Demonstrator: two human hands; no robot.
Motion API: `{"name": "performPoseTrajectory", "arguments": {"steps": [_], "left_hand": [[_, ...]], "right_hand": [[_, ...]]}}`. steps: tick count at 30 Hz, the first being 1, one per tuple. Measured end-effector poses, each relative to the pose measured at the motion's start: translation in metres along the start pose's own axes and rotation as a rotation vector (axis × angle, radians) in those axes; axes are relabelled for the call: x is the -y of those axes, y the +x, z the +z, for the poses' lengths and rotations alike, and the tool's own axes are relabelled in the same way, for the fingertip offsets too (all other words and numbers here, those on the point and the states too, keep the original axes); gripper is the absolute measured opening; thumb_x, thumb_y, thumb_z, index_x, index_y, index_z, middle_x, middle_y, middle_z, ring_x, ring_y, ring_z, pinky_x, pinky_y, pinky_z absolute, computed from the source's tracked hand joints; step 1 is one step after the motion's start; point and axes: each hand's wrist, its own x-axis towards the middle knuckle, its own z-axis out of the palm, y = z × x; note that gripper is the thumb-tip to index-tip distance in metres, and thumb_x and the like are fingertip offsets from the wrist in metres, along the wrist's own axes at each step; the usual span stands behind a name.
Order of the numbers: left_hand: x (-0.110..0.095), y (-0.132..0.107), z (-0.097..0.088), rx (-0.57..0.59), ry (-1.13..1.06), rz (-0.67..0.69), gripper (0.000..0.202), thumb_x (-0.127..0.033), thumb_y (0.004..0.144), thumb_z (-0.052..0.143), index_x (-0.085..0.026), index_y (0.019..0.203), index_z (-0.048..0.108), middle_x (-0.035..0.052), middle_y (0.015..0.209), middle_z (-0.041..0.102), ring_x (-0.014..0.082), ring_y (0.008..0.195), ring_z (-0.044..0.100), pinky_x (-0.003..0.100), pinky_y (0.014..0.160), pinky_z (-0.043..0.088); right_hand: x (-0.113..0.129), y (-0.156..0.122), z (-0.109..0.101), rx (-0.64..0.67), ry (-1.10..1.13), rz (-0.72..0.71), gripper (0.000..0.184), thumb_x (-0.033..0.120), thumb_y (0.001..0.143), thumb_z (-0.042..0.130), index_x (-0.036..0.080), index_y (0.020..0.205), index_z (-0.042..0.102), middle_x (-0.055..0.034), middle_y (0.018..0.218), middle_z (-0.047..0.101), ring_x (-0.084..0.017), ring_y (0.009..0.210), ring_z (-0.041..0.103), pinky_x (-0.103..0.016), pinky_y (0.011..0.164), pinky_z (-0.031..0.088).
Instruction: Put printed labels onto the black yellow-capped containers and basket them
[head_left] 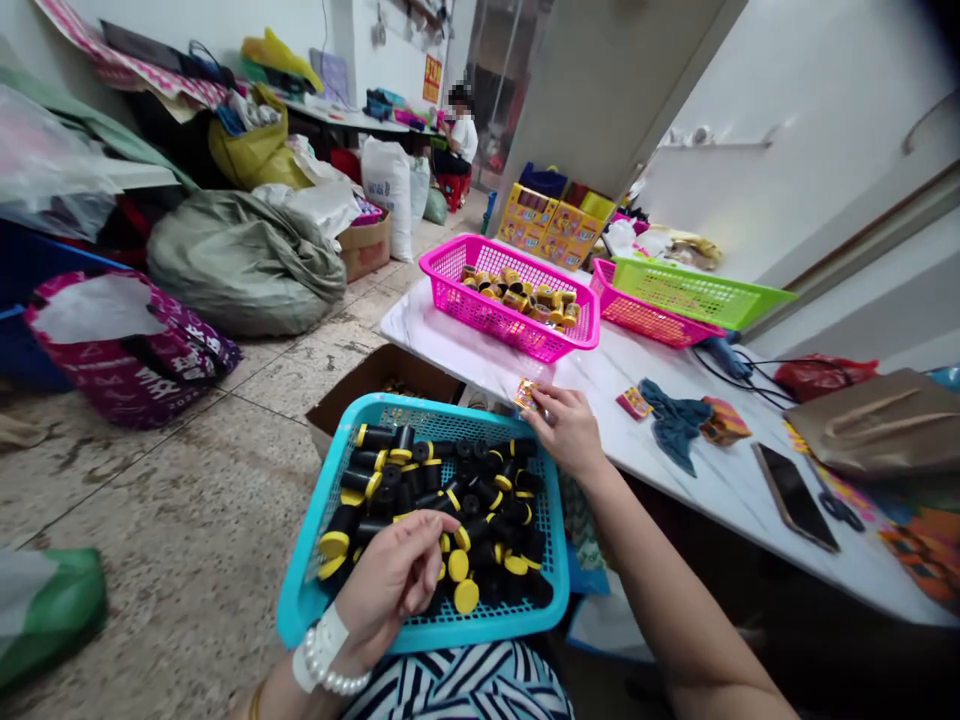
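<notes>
Marbled table (600, 378) to the person's right, speckled floor (300, 420) to the left. Nearest, a blue basket (487, 629) appears to rest on the lap, loosely filled with black tubes (487, 495), many yellow-capped, lying at mixed angles. Left hand (401, 565) is over its near half, thumb and forefinger drawn together, other fingers curled; no item is visible in that grip. Right hand (566, 425), at the table's near edge just past the basket's far corner, has thumb and fingertips closed on a small printed slip (525, 393). Whether one layer or several is pinched cannot be told.

Judgement on handling: hold the slip lightly by its edge, so the print is not creased; separate single pieces before lifting; keep the basket level, as loose tubes may roll.

Further along the table: a second printed piece (634, 402) beside a cloth (671, 425), and a phone (795, 495) near scissors (840, 510). Beyond, a pink basket (502, 335) holds printed yellow tubes (517, 297). Farthest, another person (463, 140) sits at a bench.
</notes>
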Motion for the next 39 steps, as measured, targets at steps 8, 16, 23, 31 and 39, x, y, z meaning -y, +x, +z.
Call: {"name": "performPoseTrajectory", "arguments": {"steps": [8, 16, 23, 31, 39], "left_hand": [[0.003, 0.007, 0.007, 0.029, 0.036, -0.007, 0.049, -0.056, 0.074, 0.074, -0.012, 0.094, 0.065, -0.0069, 0.045, 0.050, 0.0018, 0.032, 0.027, 0.016, 0.036, 0.016], [0.010, 0.004, 0.001, 0.022, 0.038, -0.002, 0.051, -0.058, 0.073, 0.074, -0.012, 0.094, 0.066, -0.0073, 0.045, 0.050, 0.0015, 0.032, 0.026, 0.016, 0.035, 0.017], [0.007, 0.005, -0.001, 0.028, 0.038, -0.019, 0.051, -0.058, 0.073, 0.075, -0.012, 0.094, 0.065, -0.0071, 0.045, 0.050, 0.0013, 0.032, 0.027, 0.016, 0.035, 0.017], [0.009, 0.008, -0.002, 0.051, 0.048, -0.034, 0.049, -0.055, 0.076, 0.074, -0.011, 0.095, 0.066, -0.0069, 0.046, 0.051, 0.0009, 0.032, 0.027, 0.016, 0.036, 0.018], [0.011, 0.006, -0.001, 0.049, 0.076, -0.028, 0.046, -0.054, 0.079, 0.072, -0.012, 0.095, 0.065, -0.0072, 0.046, 0.051, 0.0007, 0.033, 0.027, 0.016, 0.037, 0.017]], "right_hand": [[0.013, -0.017, 0.011, 0.039, -0.316, -0.080, 0.046, 0.037, 0.094, 0.058, 0.007, 0.128, 0.064, -0.0182, 0.129, 0.068, -0.031, 0.111, 0.064, -0.043, 0.096, 0.052], [0.009, -0.010, 0.001, 0.109, -0.310, -0.108, 0.027, 0.031, 0.096, 0.054, 0.014, 0.104, 0.072, -0.0148, 0.116, 0.075, -0.028, 0.106, 0.068, -0.037, 0.091, 0.054], [-0.042, 0.028, -0.015, 0.217, -0.077, -0.231, 0.028, 0.017, 0.093, 0.053, 0.027, 0.099, 0.078, -0.0030, 0.114, 0.076, -0.024, 0.111, 0.062, -0.041, 0.096, 0.054], [-0.040, 0.028, -0.035, 0.280, -0.072, -0.214, 0.050, 0.030, 0.088, 0.062, 0.013, 0.134, 0.061, -0.0171, 0.141, 0.059, -0.035, 0.134, 0.049, -0.056, 0.110, 0.043], [0.002, -0.021, 0.015, -0.107, 0.020, -0.018, 0.015, 0.027, 0.093, 0.061, 0.021, 0.099, 0.073, -0.0065, 0.110, 0.078, -0.027, 0.110, 0.067, -0.053, 0.111, 0.041]]}}
